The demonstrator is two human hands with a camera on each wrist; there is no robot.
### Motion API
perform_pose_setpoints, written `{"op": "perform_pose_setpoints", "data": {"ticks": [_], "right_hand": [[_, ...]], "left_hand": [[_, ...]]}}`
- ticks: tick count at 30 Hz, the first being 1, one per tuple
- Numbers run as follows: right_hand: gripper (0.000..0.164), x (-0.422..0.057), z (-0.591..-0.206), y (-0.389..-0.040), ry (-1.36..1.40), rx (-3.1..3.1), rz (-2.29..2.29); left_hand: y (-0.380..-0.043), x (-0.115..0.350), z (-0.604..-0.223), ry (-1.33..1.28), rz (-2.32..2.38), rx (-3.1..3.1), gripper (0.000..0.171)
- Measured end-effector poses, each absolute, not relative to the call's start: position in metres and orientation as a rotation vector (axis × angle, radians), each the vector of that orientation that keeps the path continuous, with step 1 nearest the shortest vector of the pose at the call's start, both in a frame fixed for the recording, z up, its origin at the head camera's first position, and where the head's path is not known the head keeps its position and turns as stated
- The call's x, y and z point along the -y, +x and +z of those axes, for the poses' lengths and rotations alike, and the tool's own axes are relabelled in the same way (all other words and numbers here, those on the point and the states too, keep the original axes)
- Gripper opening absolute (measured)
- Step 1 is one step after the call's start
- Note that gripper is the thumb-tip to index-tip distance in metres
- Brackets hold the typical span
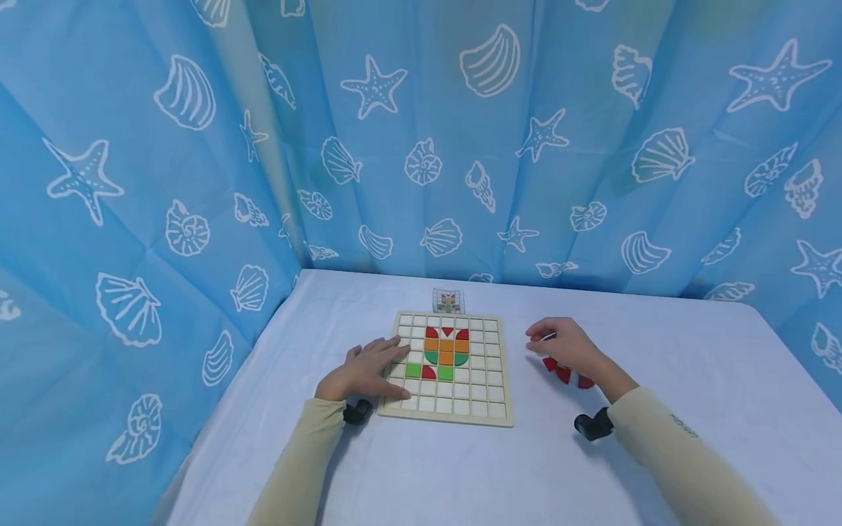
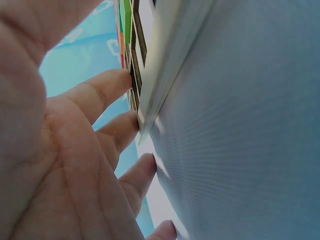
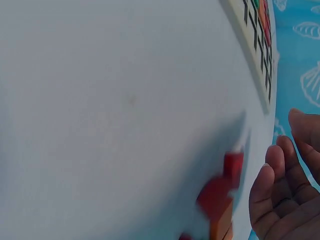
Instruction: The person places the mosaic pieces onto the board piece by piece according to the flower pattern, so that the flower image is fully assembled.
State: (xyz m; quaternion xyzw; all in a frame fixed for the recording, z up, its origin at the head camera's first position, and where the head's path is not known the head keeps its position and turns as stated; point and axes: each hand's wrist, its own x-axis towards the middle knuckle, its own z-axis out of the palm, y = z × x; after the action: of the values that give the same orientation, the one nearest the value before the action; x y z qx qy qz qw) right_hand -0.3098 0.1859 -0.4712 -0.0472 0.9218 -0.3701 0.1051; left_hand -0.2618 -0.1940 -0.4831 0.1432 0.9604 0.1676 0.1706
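Observation:
A square wooden grid board [image 1: 444, 418] lies on the table, bearing red, orange and green tiles in a tulip-like pattern. My left hand [image 1: 368, 369] rests across its left edge with fingers spread. In the left wrist view, fingertips touch the board's rim [image 2: 167, 65] and the table beside it. Right of the board, my right hand [image 1: 567, 345] hovers above several red pieces [image 1: 563, 374], its fingers loosely bent. The right wrist view shows the fingers of the right hand [image 3: 290, 190] apart from the red piece [image 3: 215, 195] below, with nothing visible in them.
A small picture card [image 1: 449, 301] with a similar coloured pattern lies behind the board. White cloth covers the table [image 1: 460, 475]. A blue curtain [image 1: 421, 146] with shell and starfish prints hangs along the back and left. An orange piece [image 3: 220, 222] sits by the red ones.

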Motion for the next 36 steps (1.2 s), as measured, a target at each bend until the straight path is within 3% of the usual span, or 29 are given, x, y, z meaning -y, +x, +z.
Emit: {"op": "perform_pose_setpoints", "data": {"ticks": [16, 36], "right_hand": [[0.036, -0.226, -0.482, -0.290, -0.216, -2.767, -1.022], [0.045, -0.219, -0.492, -0.289, -0.167, -2.760, -0.898]], "left_hand": [[-0.260, 0.194, -0.482, 0.414, 0.488, -2.732, 0.091], [-0.261, 0.194, -0.482, 0.413, 0.493, -2.729, 0.093]]}}
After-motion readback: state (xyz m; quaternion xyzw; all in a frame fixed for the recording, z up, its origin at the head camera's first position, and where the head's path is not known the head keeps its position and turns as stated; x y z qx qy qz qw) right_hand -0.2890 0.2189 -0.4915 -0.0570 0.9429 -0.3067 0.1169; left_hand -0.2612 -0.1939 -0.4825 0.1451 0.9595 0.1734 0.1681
